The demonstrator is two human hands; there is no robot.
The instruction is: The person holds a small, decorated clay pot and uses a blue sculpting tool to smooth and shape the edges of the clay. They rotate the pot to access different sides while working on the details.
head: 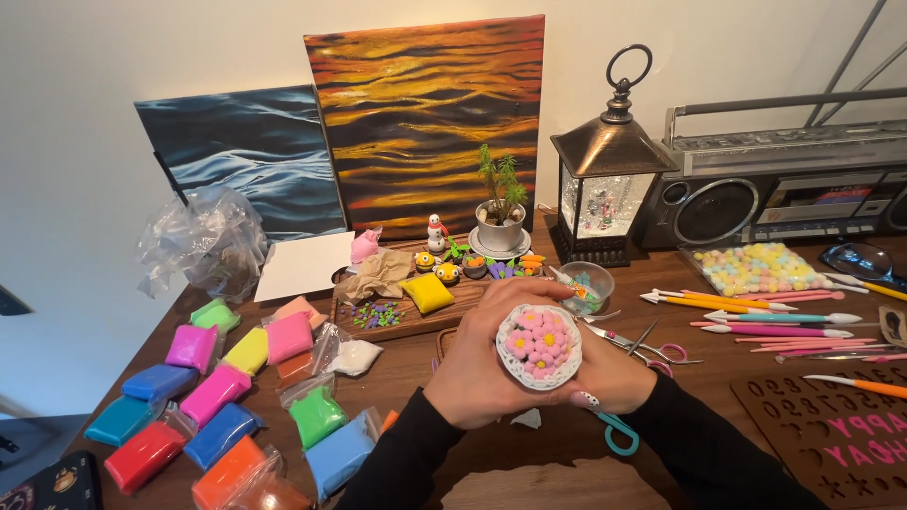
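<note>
Both my hands hold up a small white scalloped dish (539, 347) filled with pink clay flowers with yellow centres. My left hand (477, 364) wraps around its left and underside. My right hand (614, 376) cups it from the right, fingers tucked beneath. The dish is lifted above the brown wooden table (472, 463), facing the camera. Both sleeves are black.
Several coloured clay packets (217, 397) lie at the left. A wooden tray (416, 316) carries small clay figures and a yellow clay piece. Modelling tools (756, 316), scissors (652, 349), a pastel-ball tray (756, 269), a brown letter mould (841, 425), lantern (609, 179), radio (784, 184), potted plant (501, 217) and two paintings stand around.
</note>
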